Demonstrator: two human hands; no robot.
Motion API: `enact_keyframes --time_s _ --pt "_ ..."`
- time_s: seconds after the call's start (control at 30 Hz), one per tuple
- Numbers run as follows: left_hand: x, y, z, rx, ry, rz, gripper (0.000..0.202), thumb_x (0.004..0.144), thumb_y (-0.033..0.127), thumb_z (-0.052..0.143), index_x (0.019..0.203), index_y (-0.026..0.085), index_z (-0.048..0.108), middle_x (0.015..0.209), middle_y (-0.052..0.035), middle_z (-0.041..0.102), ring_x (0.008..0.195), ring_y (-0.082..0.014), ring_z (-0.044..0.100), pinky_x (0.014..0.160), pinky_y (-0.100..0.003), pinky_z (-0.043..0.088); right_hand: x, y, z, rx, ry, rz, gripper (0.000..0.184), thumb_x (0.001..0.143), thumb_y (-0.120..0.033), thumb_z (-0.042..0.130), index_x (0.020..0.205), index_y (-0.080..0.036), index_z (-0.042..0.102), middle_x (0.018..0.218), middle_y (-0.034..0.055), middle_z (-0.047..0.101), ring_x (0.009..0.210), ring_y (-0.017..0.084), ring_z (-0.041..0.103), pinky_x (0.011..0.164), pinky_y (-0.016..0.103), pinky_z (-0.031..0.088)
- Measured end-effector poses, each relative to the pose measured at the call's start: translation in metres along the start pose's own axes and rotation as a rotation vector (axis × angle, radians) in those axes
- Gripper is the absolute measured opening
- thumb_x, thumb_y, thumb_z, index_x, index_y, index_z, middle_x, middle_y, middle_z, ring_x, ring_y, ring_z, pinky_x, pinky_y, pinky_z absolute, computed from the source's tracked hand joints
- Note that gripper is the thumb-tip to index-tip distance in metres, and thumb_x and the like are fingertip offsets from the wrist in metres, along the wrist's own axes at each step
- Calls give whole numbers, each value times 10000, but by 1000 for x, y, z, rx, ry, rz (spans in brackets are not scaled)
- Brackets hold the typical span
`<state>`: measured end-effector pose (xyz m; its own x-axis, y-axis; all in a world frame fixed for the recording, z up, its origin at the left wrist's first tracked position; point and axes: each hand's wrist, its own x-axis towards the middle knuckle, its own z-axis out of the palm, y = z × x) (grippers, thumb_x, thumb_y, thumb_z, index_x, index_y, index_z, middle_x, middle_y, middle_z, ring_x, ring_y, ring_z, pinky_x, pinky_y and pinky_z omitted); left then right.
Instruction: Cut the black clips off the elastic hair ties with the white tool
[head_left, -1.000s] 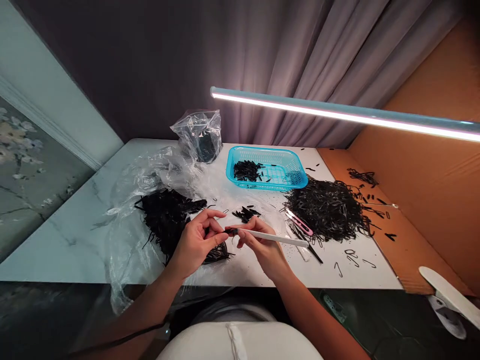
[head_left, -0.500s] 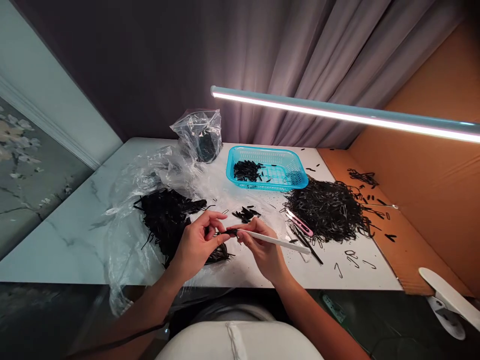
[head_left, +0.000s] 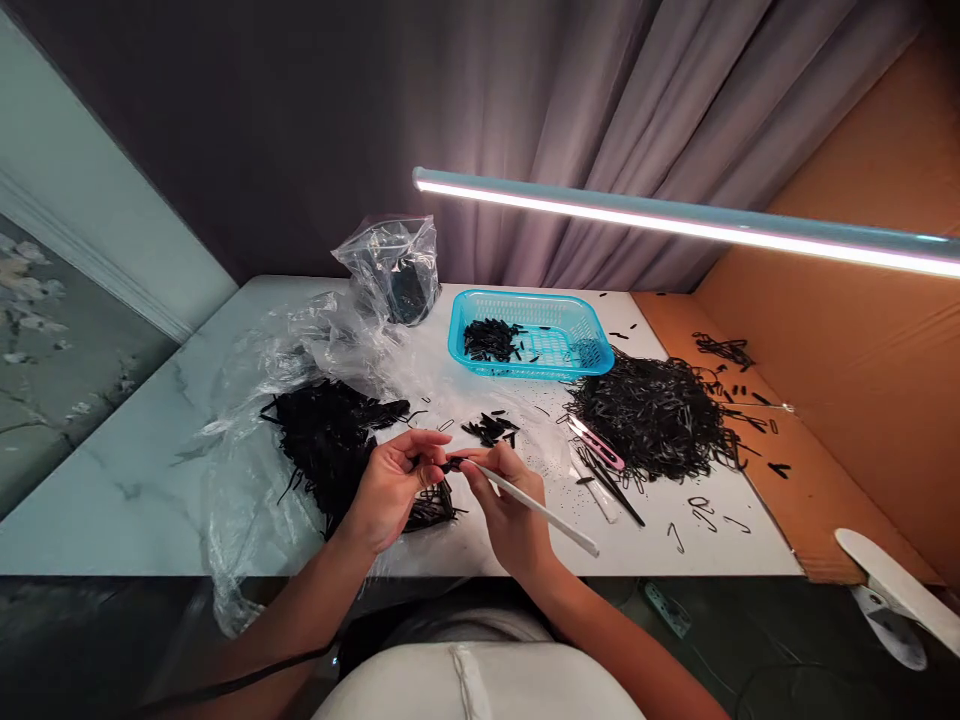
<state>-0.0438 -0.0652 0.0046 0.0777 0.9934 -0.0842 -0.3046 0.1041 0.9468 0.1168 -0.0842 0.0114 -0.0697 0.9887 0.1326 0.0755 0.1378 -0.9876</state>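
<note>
My left hand (head_left: 394,487) is closed in a pinch on a small black piece (head_left: 452,464) held above the table's front edge. My right hand (head_left: 504,503) grips a thin white stick tool (head_left: 536,505) like a pen, its tip touching the black piece. Just behind my left hand a pile of black strips (head_left: 328,440) lies on crinkled clear plastic (head_left: 247,420). A small cluster of short black pieces (head_left: 489,428) sits just beyond my fingers.
A turquoise basket (head_left: 581,350) holding black pieces stands at the back. A big heap of black loops (head_left: 654,415) lies to the right, with a pink-handled tool (head_left: 598,444) beside it. A clear bag (head_left: 394,268), a lamp bar (head_left: 675,222) and cardboard (head_left: 825,330) surround the table.
The white stick's free end has swung down toward the table's front edge, so it now slants more steeply. Both hands stay together at the black piece.
</note>
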Motion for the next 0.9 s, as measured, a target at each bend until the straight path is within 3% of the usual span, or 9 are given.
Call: enact_keyframes --time_s 0.17,0.3,0.37,0.47,0.57,0.67,0.77,0.9 --pt "3 -6 1 -69 34 6 186 622 215 862 784 199 772 753 -12 680 737 -85 587 698 -163 467 -2 -1 3 -34 21 15 198 923 -386 574 859 -199 588 993 28 722 730 122 610 656 252 446" --pt "4 -10 0 -138 25 -23 229 584 278 882 763 211 756 730 0 669 711 -94 579 706 -196 459 -2 -2 4 -36 28 8 189 922 -368 574 840 -199 572 991 25 718 720 110 605 645 241 456" --pt "2 -7 0 87 67 49 163 660 273 837 781 213 746 744 -1 656 721 -105 565 705 -216 445 0 -3 3 -22 32 43 205 906 -372 597 811 -194 563 976 28 720 727 118 621 645 249 473" --pt "-2 2 0 600 201 314 47 780 246 745 802 206 732 787 -1 619 674 -97 479 670 -235 401 4 -4 1 180 11 140 256 879 -397 631 776 -185 532 943 48 714 811 167 672 644 272 519" --pt "-7 8 0 833 211 471 102 847 270 681 791 191 712 768 -1 599 641 -102 447 623 -250 375 8 -4 1 406 -6 209 277 853 -398 666 773 -176 519 911 57 697 892 209 696 622 271 544" --pt "-11 7 -3 843 152 404 151 866 332 657 869 195 722 740 5 620 612 -106 460 586 -258 365 8 -1 4 478 3 249 286 827 -375 702 759 -167 519 867 46 688 832 182 693 631 262 553" --pt "-13 3 -4 824 179 288 231 826 401 691 919 194 732 672 19 601 560 -105 425 537 -262 337 7 3 7 486 15 256 277 821 -354 715 758 -162 526 862 38 692 723 135 667 660 268 560" --pt "-15 8 -1 782 156 213 232 869 394 636 917 191 736 747 3 673 616 -115 521 574 -252 383 4 5 8 483 22 243 280 821 -348 716 758 -166 513 934 59 709 801 169 693 700 301 581"
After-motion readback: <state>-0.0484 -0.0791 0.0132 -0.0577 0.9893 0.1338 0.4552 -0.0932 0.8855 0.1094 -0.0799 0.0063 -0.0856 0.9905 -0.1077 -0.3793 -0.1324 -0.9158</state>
